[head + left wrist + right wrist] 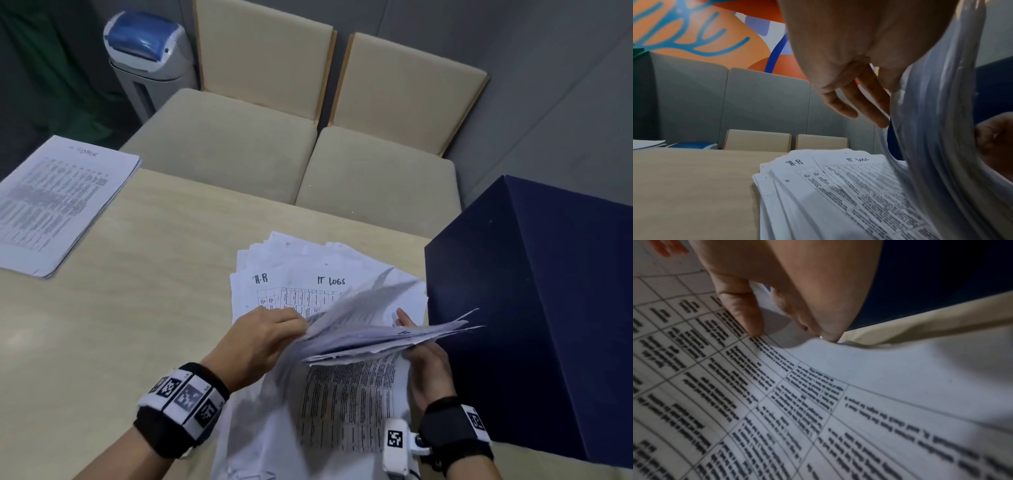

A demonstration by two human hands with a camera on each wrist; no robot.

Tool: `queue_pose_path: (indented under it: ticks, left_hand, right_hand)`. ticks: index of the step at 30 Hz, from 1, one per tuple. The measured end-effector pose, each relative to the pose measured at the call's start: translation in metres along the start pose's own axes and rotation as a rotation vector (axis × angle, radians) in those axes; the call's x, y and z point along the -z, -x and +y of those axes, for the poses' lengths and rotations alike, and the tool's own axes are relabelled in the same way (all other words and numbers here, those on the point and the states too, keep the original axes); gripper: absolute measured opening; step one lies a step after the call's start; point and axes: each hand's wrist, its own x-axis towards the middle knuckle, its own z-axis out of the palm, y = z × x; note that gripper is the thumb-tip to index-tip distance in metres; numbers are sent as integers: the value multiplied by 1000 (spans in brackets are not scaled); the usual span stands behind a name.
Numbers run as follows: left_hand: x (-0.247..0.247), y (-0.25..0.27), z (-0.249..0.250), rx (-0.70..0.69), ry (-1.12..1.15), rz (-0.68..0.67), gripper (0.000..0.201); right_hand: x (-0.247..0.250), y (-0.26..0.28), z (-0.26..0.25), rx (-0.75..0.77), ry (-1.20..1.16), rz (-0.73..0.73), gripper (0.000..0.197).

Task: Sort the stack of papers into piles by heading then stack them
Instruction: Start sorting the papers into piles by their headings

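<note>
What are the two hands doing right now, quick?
Left hand: holds the lifted bundle of papers at its left edge.
Right hand: pinches the same bundle at its right edge.

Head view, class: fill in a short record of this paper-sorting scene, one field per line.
left hand: lifts the near-left edge of the bundle of sheets
right hand: grips the bundle's right edge
headed sheets: fanned papers beyond the hands show HR and IT Logs
separate pile: printed stack at the far left corner of the table
right side: dark blue box
</note>
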Motion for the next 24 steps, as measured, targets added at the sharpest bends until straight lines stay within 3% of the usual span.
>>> queue_pose_path:
  ticks: [5, 9, 12, 15, 17, 21, 24]
  left_hand:
    - [3, 4, -2, 94, 309, -9, 15]
    - [7, 8, -3, 272, 444, -194, 20]
    - [-2, 7, -9, 420, 580, -24, 8]
    - [-19, 0, -25, 803, 470, 213, 24]
    - [-27, -6, -33, 993, 452, 211, 31]
    - [-38, -14, -31, 1003, 477, 147, 29]
    - [-45, -16, -28, 986, 334, 118, 30]
  right_hand:
    - [-7, 1, -4, 11, -10, 105, 51]
    - [-7, 0, 0, 7, 10, 107, 41]
    - [-7, 2, 5, 28, 16, 100, 31]
    - [-4, 6, 4, 51, -22, 108, 28]
    - [-5, 11, 1, 60, -31, 61, 29]
    - [-5, 19, -4, 57, 8, 99, 32]
    - [-3, 21, -5, 52, -5, 142, 36]
